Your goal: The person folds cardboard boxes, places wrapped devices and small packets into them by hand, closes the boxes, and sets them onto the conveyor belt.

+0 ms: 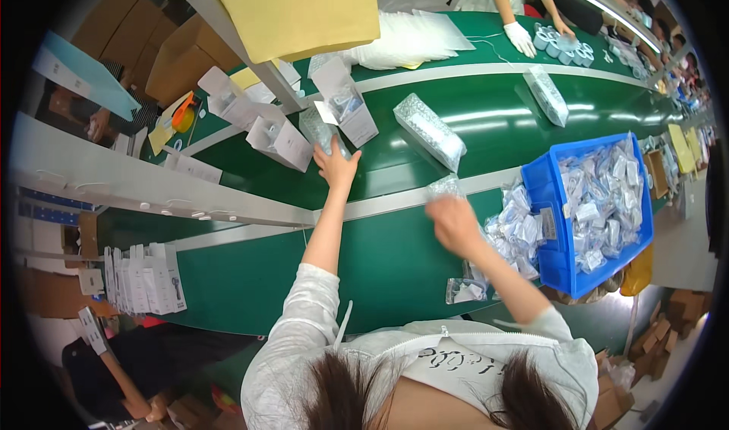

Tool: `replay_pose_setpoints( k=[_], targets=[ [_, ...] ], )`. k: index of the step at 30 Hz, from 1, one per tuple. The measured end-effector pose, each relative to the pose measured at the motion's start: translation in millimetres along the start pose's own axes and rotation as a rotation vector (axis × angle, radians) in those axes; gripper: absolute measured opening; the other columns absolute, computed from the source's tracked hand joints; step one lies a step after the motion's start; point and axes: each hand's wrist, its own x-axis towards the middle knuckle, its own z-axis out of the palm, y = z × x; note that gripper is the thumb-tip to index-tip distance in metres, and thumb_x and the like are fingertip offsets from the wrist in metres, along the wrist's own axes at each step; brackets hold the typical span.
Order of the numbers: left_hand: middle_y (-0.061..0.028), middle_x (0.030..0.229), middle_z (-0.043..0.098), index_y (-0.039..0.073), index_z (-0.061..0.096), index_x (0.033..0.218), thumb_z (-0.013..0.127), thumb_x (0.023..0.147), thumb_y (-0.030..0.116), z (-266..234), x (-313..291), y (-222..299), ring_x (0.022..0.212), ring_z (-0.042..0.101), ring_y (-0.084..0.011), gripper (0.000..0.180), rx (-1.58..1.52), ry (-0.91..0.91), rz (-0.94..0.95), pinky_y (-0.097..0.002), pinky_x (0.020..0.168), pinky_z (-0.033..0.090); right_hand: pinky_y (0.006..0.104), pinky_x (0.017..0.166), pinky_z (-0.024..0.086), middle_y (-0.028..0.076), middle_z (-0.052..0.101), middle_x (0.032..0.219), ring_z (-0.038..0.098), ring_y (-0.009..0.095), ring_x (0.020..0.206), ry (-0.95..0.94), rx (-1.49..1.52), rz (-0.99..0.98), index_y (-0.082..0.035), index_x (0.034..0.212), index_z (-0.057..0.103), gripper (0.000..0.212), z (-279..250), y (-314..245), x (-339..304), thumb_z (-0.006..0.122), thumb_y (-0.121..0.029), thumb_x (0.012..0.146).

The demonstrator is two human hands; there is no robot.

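My left hand (336, 168) reaches over the belt with its fingers around the near end of a bubble-wrapped package (317, 128), which lies between open white boxes. One box (347, 103) with a wrapped item inside stands just to its right, and another open box (279, 140) to its left. My right hand (454, 223), smeared by motion, is over the near workbench by the metal rail. A piece of clear bubble wrap (444, 187) shows right at its fingertips; whether the hand grips it is unclear. Beyond it, a long bubble-wrapped package (430, 132) lies on the green belt.
A tilted blue bin (558, 217) full of small bagged parts stands at right, with loose bags (516, 229) beside it. White boxes (148, 278) stand upright at left. Another wrapped package (547, 96) lies farther along the belt. Across it, a co-worker's gloved hand (520, 40) rests.
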Motion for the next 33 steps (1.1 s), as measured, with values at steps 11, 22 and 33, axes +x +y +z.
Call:
replay_pose_setpoints(
  k=[11, 22, 33],
  targets=[
    [-0.0209, 0.089, 0.050, 0.006, 0.050, 0.103, 0.054, 0.072, 0.026, -84.6, -58.5, 40.1, 0.075, 0.052, -0.0376, 0.038, -0.150, -0.388, -0.242, -0.0424, 0.068, 0.044, 0.0448, 0.063, 0.046, 0.017, 0.057, 0.095, 0.058, 0.034, 0.079, -0.489, -0.361, 0.621, -0.014, 0.128, 0.033, 0.069, 101.3, 182.3, 92.0, 0.062, -0.033, 0.068],
    [-0.0218, 0.120, 0.030, 0.006, 0.043, 0.110, 0.060, 0.067, 0.012, -36.5, -249.6, 74.9, 0.100, 0.036, -0.0427, 0.047, -0.327, -0.722, 0.153, -0.0445, 0.078, 0.042, 0.0419, 0.074, 0.045, 0.020, 0.055, 0.101, 0.055, 0.036, 0.089, -0.527, -0.386, 0.912, -0.012, 0.128, 0.035, 0.068, -39.0, 186.1, -41.2, 0.059, -0.025, 0.066],
    [-0.0096, 0.102, 0.054, 0.004, 0.053, 0.093, 0.051, 0.071, -0.003, -159.3, -206.7, -21.2, 0.091, 0.053, -0.0262, 0.023, -0.590, 0.061, 0.042, -0.0329, 0.080, 0.043, 0.0381, 0.080, 0.041, 0.017, 0.054, 0.098, 0.050, 0.032, 0.090, 0.090, -0.427, 0.587, -0.003, 0.111, 0.049, 0.039, -13.3, 141.7, -76.4, 0.054, -0.015, 0.075]
  ],
)
